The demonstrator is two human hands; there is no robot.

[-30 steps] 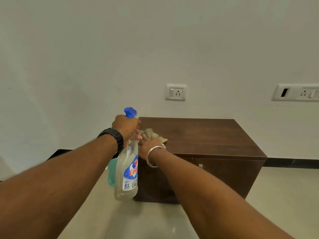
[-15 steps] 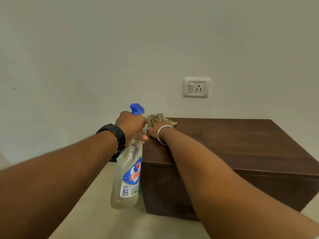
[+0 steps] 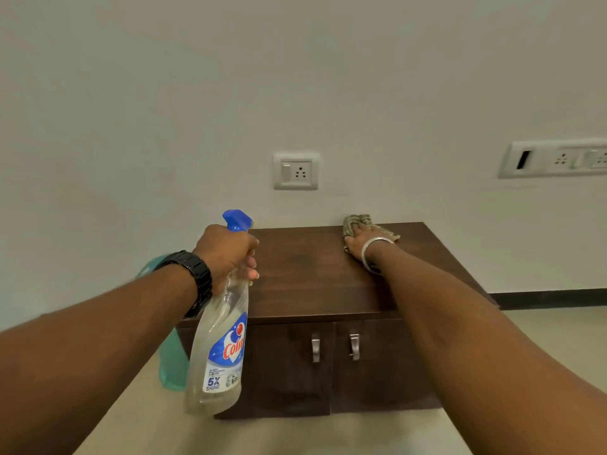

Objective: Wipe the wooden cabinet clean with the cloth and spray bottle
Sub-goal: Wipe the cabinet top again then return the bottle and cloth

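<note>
A low dark wooden cabinet (image 3: 305, 277) stands against the wall, with two doors and two metal handles on its front. My left hand (image 3: 226, 251) grips the neck of a clear spray bottle (image 3: 220, 353) with a blue nozzle, held at the cabinet's left front corner. My right hand (image 3: 359, 239) presses flat on a striped greenish cloth (image 3: 353, 221) at the back of the cabinet top, right of centre, near the wall. The hand covers most of the cloth.
A teal object (image 3: 170, 362) sits on the floor to the left of the cabinet, mostly hidden behind my left arm. A wall socket (image 3: 295, 170) is above the cabinet and a switch panel (image 3: 555, 159) is further right. Pale tiled floor (image 3: 542, 339) surrounds the cabinet.
My right hand has slid the cloth to the right along the back edge of the cabinet top. The view has shifted so the cabinet's doors now show. The bottle stays in my left hand.
</note>
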